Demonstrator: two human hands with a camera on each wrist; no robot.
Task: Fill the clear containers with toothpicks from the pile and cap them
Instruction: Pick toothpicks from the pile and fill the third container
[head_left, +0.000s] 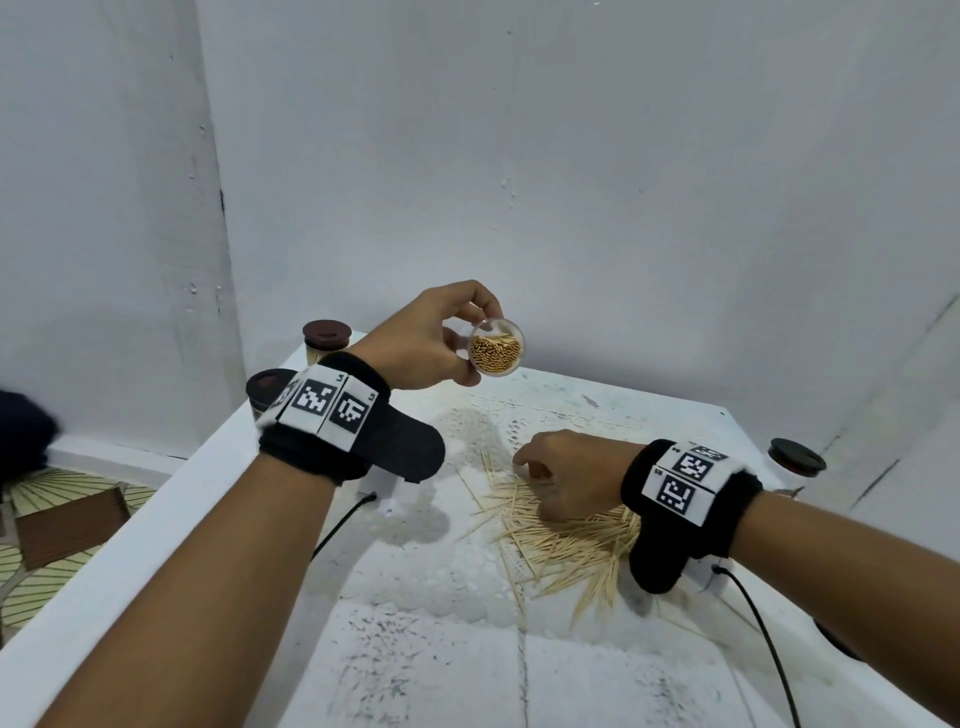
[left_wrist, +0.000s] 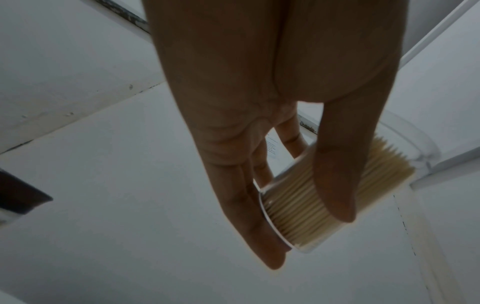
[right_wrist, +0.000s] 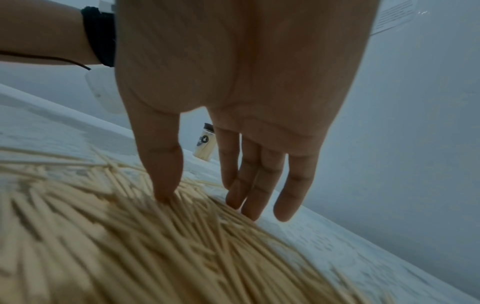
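The left hand (head_left: 415, 338) holds a clear container (head_left: 496, 347) up above the far side of the white table (head_left: 415, 649), its open mouth tilted toward the head camera, so that a packed bed of toothpick tips shows inside, filling most of the round opening. In the left wrist view the thumb (left_wrist: 335, 179) lies along the container's (left_wrist: 298, 207) side and the other fingers (left_wrist: 246, 216) curl round the opposite wall, pinching it between them; the toothpicks stand side by side in a tight pale bundle behind the transparent wall. Three more containers with dark brown caps stand at the table's edges: one (head_left: 326, 340) at the far left corner, one (head_left: 267, 389) partly hidden behind the left wristband, and one (head_left: 796, 462) at the right edge. The right hand (head_left: 566, 478) is down on the loose pile of toothpicks (head_left: 561, 540), which spreads in a pale, criss-crossed heap over the middle of the table. Its fingers (right_wrist: 259, 189) are straight and slightly spread, with the thumb tip (right_wrist: 166, 185) pressing into the pile (right_wrist: 130, 246).
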